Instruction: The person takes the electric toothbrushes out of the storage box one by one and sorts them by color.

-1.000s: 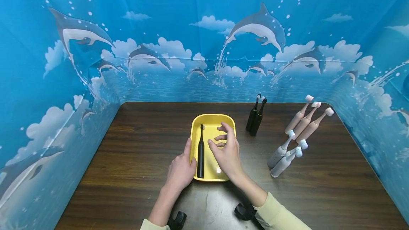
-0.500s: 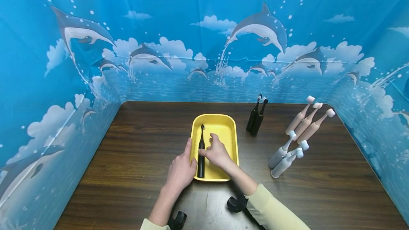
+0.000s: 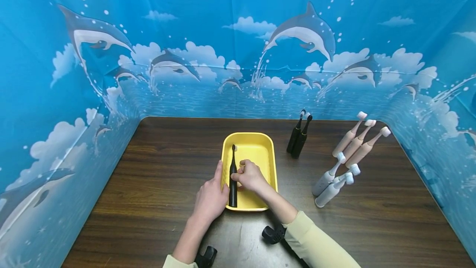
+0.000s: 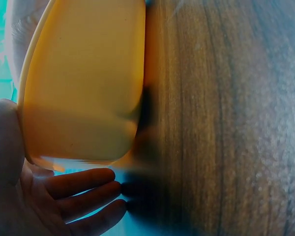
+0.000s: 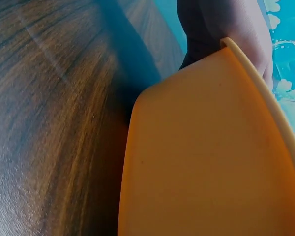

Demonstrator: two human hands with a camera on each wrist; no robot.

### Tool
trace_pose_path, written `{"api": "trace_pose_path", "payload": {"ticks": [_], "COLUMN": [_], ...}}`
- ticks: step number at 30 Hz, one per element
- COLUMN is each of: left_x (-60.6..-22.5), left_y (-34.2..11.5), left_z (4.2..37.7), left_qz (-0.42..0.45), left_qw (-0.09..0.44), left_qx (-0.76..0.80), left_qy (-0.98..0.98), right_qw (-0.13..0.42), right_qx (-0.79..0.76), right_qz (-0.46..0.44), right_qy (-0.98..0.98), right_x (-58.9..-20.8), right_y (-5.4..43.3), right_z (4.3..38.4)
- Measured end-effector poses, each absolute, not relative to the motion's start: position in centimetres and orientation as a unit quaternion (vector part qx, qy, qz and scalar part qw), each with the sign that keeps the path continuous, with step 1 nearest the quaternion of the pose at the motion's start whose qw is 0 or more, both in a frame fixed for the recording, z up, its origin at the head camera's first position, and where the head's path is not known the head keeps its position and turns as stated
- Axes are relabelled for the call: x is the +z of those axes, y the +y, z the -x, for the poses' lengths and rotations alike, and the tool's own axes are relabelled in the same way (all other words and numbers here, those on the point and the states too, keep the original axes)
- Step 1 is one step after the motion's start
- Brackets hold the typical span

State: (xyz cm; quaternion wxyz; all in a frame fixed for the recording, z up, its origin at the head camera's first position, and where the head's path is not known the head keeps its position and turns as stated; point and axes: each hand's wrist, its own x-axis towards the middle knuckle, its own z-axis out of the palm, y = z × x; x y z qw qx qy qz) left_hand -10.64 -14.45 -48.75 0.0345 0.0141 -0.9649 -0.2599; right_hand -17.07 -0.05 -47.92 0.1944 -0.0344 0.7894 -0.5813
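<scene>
A black electric toothbrush [image 3: 233,195] lies lengthwise along the left side of a yellow tray [image 3: 260,144], its brush head towards the back. My right hand [image 3: 251,176] reaches in over the tray's right rim and pinches the toothbrush's handle, thumb on top and fingers curled at its right side. My left hand [image 3: 210,198] rests against the tray's left rim, with the thumb at the edge and the index finger pointing forward along it. In the left wrist view, the other fingers [image 4: 83,196] stretch out straight beside the tray's outer wall. The right wrist view shows mostly the tray's outer wall [image 5: 211,157].
Two black electric toothbrushes [image 3: 298,137] stand upright behind and right of the tray. Farther right stand three pink ones [image 3: 358,146], with three pale grey-white ones [image 3: 329,187] in front of them. A blue dolphin-print curtain [image 3: 238,53] encloses the dark wooden table [image 3: 163,168].
My right hand has come down and left from above the tray's right half onto the black toothbrush, and its fingers have curled in. The left hand stays at the rim.
</scene>
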Motion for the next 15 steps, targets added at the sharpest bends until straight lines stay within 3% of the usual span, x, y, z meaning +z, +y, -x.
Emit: {"api": "trace_pose_path", "payload": {"ticks": [8,15], "left_x": [-48.72,-48.72], "left_y": [-14.53,-14.59], "left_z": [10.52,10.55], "left_qz": [-0.015,-0.012], "left_qw": [0.038,0.034], "left_qx": [-0.262,-0.263], "left_qy": [-0.964,-0.964], "right_qw": [0.250,0.239], "right_qx": [-0.580,-0.564], "right_qz": [0.053,0.078], "right_qy": [0.774,0.786], "right_x": [-48.28,-48.27], "right_y": [-0.29,-0.42], "right_z": [16.97,16.69]}}
